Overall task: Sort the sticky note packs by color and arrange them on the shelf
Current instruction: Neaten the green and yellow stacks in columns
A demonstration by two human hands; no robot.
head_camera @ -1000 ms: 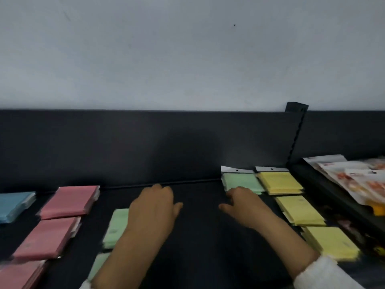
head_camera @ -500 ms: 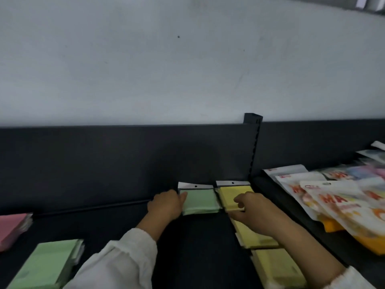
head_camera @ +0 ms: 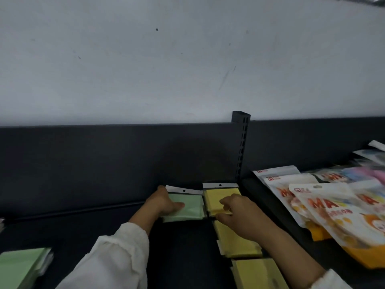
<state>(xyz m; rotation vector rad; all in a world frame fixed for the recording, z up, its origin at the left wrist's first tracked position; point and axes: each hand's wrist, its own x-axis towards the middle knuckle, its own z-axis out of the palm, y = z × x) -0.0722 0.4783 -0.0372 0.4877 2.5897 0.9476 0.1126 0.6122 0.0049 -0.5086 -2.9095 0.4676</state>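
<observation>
Head view: the left hand [head_camera: 164, 203] holds the flat pale-green sticky note pack [head_camera: 192, 208] at centre frame, thumb lying on top and fingers curled over its left rear corner. Just to its right, the right hand [head_camera: 239, 214] pinches the front edge of the flat yellow sticky note pack [head_camera: 217, 197] between thumb and forefinger. Both packs lie on the black metal shelf [head_camera: 83, 232] against its back panel. More yellow packs [head_camera: 235, 241] run toward the lower right. A green stack [head_camera: 18, 265] sits lower left, and printed snack bags [head_camera: 325, 207] crowd the right edge.

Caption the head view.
Left hand grips green sticky note pack on black shelf; right hand pinches adjacent yellow sticky note pack.
</observation>
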